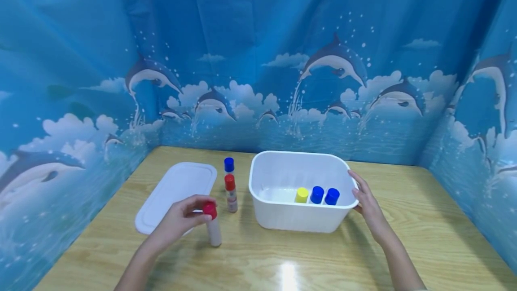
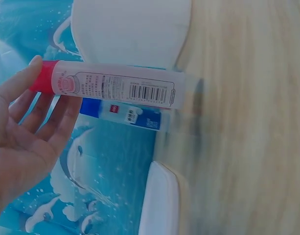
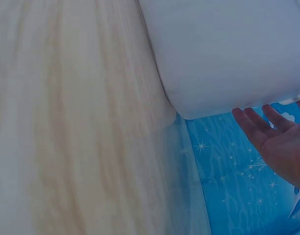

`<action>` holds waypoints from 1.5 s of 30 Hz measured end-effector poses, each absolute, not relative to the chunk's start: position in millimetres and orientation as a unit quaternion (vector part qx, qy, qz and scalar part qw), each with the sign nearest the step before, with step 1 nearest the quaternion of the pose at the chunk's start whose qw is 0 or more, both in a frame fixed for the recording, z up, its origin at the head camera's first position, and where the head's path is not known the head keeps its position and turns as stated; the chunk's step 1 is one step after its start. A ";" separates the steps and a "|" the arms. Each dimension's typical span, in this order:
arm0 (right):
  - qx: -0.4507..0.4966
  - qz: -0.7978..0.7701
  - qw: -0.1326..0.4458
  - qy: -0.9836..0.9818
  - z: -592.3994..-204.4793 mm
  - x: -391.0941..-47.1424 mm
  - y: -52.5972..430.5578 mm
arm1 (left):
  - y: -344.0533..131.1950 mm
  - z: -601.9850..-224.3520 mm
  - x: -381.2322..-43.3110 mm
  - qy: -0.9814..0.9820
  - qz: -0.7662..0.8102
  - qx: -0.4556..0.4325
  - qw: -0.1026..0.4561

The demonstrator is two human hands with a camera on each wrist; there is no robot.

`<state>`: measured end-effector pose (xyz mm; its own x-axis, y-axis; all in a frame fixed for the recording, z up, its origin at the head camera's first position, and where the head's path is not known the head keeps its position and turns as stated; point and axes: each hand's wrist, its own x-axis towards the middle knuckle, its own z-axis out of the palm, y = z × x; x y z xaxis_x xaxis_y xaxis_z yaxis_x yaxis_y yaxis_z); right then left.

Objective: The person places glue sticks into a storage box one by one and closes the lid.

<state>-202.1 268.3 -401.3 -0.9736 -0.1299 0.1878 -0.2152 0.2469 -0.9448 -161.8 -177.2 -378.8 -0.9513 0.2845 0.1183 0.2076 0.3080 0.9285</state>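
Observation:
My left hand (image 1: 183,217) pinches a glue stick (image 1: 214,232) by its red cap, fingertips and thumb on either side. In the head view the stick leans slightly, its lower end close over the table; a barcode label shows in the left wrist view. Just behind it stand another red-capped glue stick (image 1: 231,196) and a blue-capped one (image 2: 132,115). At the right, my right hand (image 1: 369,205) rests against the end of a white plastic bin (image 1: 299,218), its fingers fairly straight along the outer wall (image 3: 228,58). Inside the bin are one yellow cap (image 1: 301,195) and two blue caps (image 1: 317,195).
A flat white lid (image 1: 177,187) lies on the wooden table (image 1: 250,264) at the left, partly behind my left hand. Blue dolphin-print curtains (image 1: 258,57) hang at the table's back and side edges.

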 end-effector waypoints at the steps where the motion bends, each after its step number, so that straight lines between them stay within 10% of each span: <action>1: 0.109 0.604 0.036 -0.789 -401.4 -202.1 268.4 | -176.3 -377.2 -161.6 0.808 0.568 0.154 0.029; 45: 0.098 0.603 0.030 -0.791 -400.4 -201.6 267.7 | -105.9 -283.8 -174.1 0.793 0.580 0.175 -0.068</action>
